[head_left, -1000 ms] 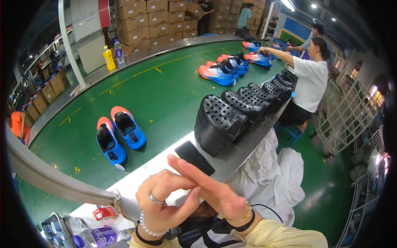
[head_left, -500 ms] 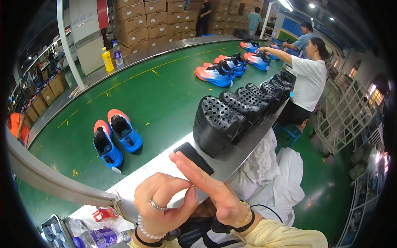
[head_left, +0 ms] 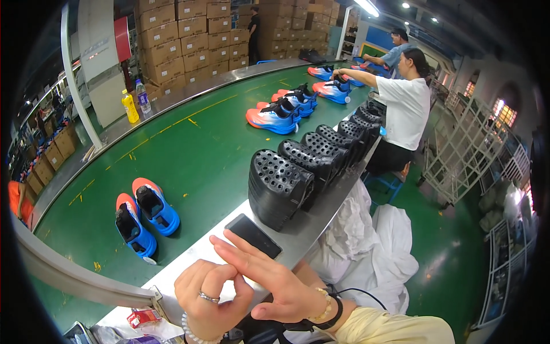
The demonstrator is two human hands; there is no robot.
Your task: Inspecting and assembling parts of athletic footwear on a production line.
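My left hand [head_left: 207, 297], with a ring and a pale beaded bracelet, is curled in a pinch against the fingers of my right hand. What its fingertips grip, if anything, is hidden. My right hand [head_left: 286, 288] has its fingers stretched out and the thumb apart; nothing shows in it. Both are raised over the near metal ledge. Just beyond my fingertips lies a dark, flat, phone-like slab [head_left: 254, 237]. A pair of blue and orange sneakers [head_left: 164, 217] stands on the green surface to the left.
Black perforated clog-like pieces [head_left: 281, 186] line the ledge [head_left: 326, 221]. More sneakers [head_left: 274, 117] stand farther off, where a person in a white shirt [head_left: 404, 109] reaches out. A metal bar [head_left: 86, 284] crosses at left. White cloth [head_left: 372, 252] hangs at right; bottles [head_left: 130, 107] stand at the far edge.
The view has shifted, so the ledge and shoes sit farther left and the near ones lower. My right thumb has spread away from its fingers; my left hand still pinches against them.
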